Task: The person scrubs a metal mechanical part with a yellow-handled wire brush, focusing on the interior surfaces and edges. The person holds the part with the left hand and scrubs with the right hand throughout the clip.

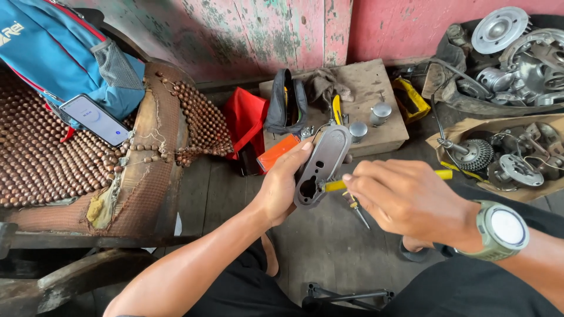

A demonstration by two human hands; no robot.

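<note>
With the left hand [281, 186] clasped round the grey metal cover [320, 165], held in front of the wooden block [370, 117], the right hand [405, 196] (fingers closed on the yellow-handled tool [336, 185]) should probably keep the tip square to the cover.

Both forearms are bare, with no sleeves showing anywhere along them, and the left hand [282, 186] wears no ring, band or glove. At the right of the frame, just behind the right hand [405, 199], the wrist carries a chunky watch [502, 230] with an olive-green case and strap and a round pale face. Along the bottom edge, dark, near-black cloth covers the person's legs, reaching from bottom centre across to the lower right corner.
</note>
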